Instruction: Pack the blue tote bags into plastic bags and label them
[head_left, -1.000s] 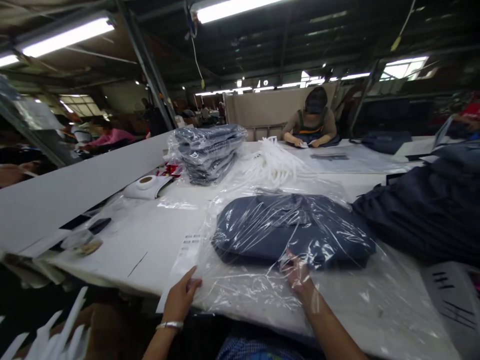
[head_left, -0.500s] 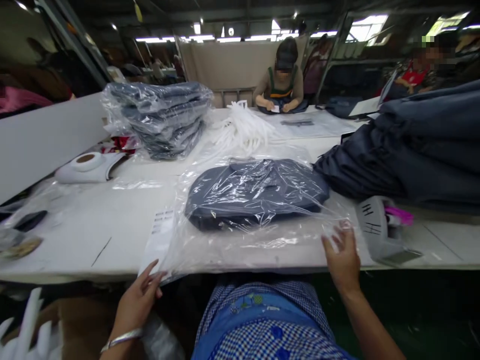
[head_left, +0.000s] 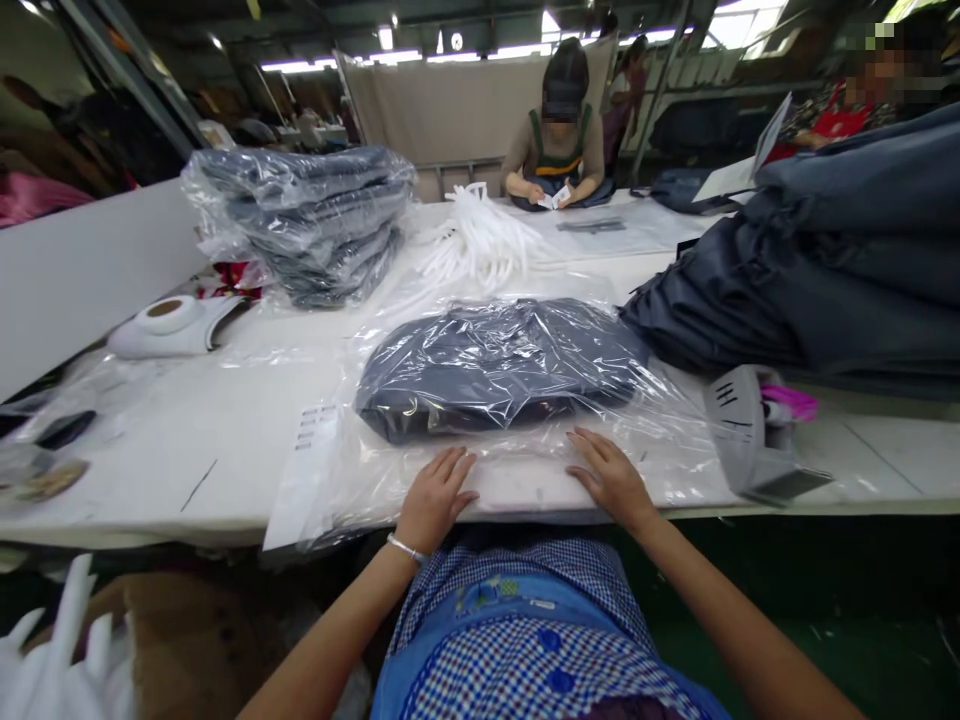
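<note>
Dark-blue bundle [head_left: 499, 365] lies left-to-right on white table [head_left: 176, 425], your left hand [head_left: 435, 497] and right hand [head_left: 613, 480] loosely spread on its plastic [head_left: 521, 458], lights [head_left: 296, 66] beyond.

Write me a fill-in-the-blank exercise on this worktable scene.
The navy fabric bundle lies inside clear ____.
The hand with the silver bracelet is the ____ one.
The gray slotted container stands to the ____ of the bundle.
The strips heaped beyond the bundle are ____.

Missing words: plastic; left; right; white.

You are in a factory workshop.
Your white counter [head_left: 225, 430] carries stacked, bagged goods [head_left: 315, 220]; a co-worker [head_left: 559, 150] works across it, strip lights [head_left: 300, 66] beyond.
</note>
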